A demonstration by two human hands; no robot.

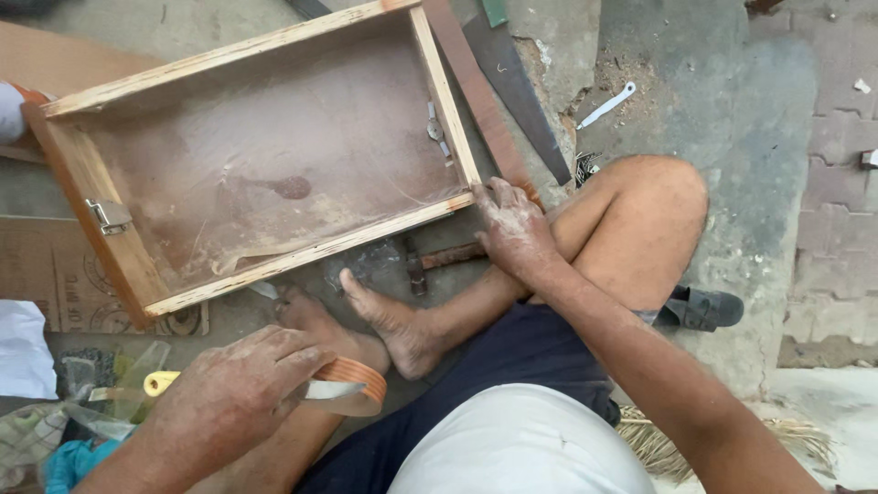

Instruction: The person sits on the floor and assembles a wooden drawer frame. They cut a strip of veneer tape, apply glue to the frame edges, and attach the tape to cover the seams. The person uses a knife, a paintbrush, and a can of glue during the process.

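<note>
A shallow wooden box frame [311, 249] with a dusty brown bottom lies on the ground in front of me, a metal hinge [109, 216] on its left side. My right hand [510, 227] rests at the box's near right corner, fingers on the end of a hammer's rusty handle [450, 256]; the hammer head [412, 268] lies just below the box edge. Lower left, my left hand [240, 389] is closed on a curled strip of orange edge band [352, 385]. My bare feet [384, 320] rest against the box's near edge.
A hand saw [517, 91] and a long brown strip [476, 91] lie right of the box. A white plastic piece [607, 106] sits on the concrete, a dark sandal [700, 308] by my knee. Cardboard [55, 274], cloth and plastic scraps clutter the lower left.
</note>
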